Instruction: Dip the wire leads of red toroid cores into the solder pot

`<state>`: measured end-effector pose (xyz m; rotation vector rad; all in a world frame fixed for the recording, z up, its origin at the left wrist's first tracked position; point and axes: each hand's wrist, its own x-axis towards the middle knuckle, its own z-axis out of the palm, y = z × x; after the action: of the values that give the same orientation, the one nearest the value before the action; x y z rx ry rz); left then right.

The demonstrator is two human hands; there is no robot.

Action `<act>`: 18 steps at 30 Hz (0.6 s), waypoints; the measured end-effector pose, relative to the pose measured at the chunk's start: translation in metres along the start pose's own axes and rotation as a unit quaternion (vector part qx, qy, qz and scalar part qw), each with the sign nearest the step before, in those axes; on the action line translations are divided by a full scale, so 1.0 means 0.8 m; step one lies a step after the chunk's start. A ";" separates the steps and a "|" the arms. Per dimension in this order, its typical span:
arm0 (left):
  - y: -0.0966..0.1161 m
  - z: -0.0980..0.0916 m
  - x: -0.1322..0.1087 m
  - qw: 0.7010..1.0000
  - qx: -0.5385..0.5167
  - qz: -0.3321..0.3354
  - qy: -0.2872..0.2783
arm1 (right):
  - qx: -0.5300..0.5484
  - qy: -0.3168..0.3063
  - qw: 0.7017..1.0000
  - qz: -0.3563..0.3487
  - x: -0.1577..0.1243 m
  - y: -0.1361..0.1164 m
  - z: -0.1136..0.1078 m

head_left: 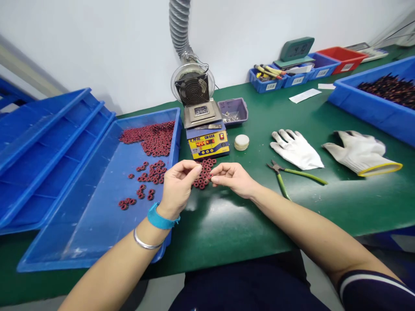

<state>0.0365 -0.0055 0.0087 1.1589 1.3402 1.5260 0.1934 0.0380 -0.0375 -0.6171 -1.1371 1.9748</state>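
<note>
Here in the head view, the left hand [177, 185] and right hand [235, 178] curl their fingers [222, 179] in close beside red-and-black rings [205, 172], though whether either grasps one I can't tell. Those rings lie clustered on the green table [207, 242], between the hands, just before the yellow-and-blue machine [210, 150].

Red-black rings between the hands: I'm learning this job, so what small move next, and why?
Probably bring the left hand and right hand together by the red-black rings: their fingertips face each other across that cluster, thumbs near the fingers. Whether either grips something is too small to tell.
</note>
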 end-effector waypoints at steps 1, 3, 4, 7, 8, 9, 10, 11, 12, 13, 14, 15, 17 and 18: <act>0.000 -0.001 0.001 1.000 -0.017 -0.004 0.020 | 0.003 -0.002 1.000 0.000 0.000 0.000 0.000; -0.001 -0.004 0.002 0.999 -0.035 -0.036 0.019 | 0.007 -0.004 1.000 0.000 -0.001 0.000 0.000; -0.001 -0.005 0.002 0.998 -0.032 -0.059 -0.006 | 0.007 -0.005 1.000 0.001 -0.001 0.001 0.001; -0.002 -0.004 0.000 0.990 -0.002 -0.100 -0.095 | 0.002 -0.016 1.000 -0.001 -0.002 0.002 0.001; -0.003 -0.003 -0.001 0.989 0.010 -0.098 -0.109 | 0.000 -0.021 1.000 -0.001 -0.002 0.002 0.001; -0.003 -0.001 -0.001 0.989 0.024 -0.091 -0.115 | -0.001 -0.027 1.000 -0.001 -0.002 0.003 0.001; -0.004 0.001 -0.002 0.989 0.039 -0.082 -0.116 | -0.001 -0.031 1.000 0.001 -0.003 0.003 0.002; -0.004 0.002 -0.002 0.989 0.055 -0.072 -0.116 | -0.001 -0.034 0.999 0.003 -0.003 0.003 0.002; -0.004 0.002 -0.003 0.989 0.069 -0.064 -0.117 | -0.002 -0.035 0.999 0.007 -0.004 0.003 0.002; -0.004 0.002 -0.003 0.988 0.081 -0.058 -0.118 | -0.003 -0.034 0.999 0.011 -0.004 0.004 0.003; -0.003 0.001 -0.003 0.988 0.089 -0.053 -0.116 | -0.003 -0.030 0.999 0.015 -0.004 0.004 0.003; -0.001 -0.001 -0.002 0.988 0.089 -0.050 -0.113 | -0.004 -0.026 1.000 0.017 -0.004 0.004 0.003; 0.006 -0.006 -0.001 0.992 0.065 -0.046 -0.102 | -0.001 -0.017 1.000 0.015 -0.004 0.003 0.002; 0.010 -0.008 -0.001 0.994 0.043 -0.046 -0.094 | 0.002 -0.015 1.000 0.013 -0.003 0.002 0.002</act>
<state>0.0303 -0.0088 0.0161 1.2440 1.3229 1.2731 0.1933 0.0346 -0.0385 -0.6043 -1.1491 2.0133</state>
